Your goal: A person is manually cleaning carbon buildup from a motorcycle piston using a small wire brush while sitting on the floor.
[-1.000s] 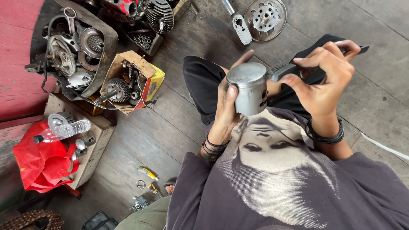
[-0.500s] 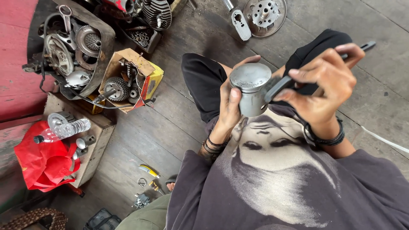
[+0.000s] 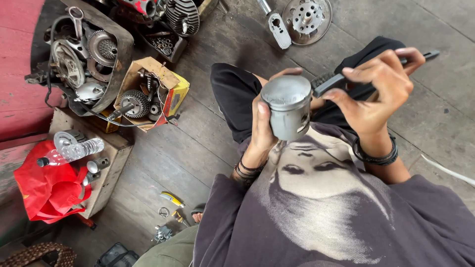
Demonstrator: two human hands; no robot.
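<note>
**Piston in one hand, brush in the other**

One dull grey metal piston [image 3: 288, 112], cylindrical with a flat matte crown, sits upright in the left hand [image 3: 262, 129], grip wrapped around its skirt; the right hand [image 3: 377, 94], just right of the piston, pinches one slim black-handled brush [image 3: 346, 79], bristles touching the crown's rim; left of the piston, one torn cardboard box [image 3: 148, 91] holds toothed steel gears; beyond it lie one clear plastic bottle [image 3: 71, 152] and one red bag [image 3: 49, 190].

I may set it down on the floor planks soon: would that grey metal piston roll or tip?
Laid sideways, the grey metal cylindrical piston would probably roll, since its wall is round. Stood on its flat crown it looks squat enough to stay up. The left hand wraps it fully, so it likely has some heft.
</note>
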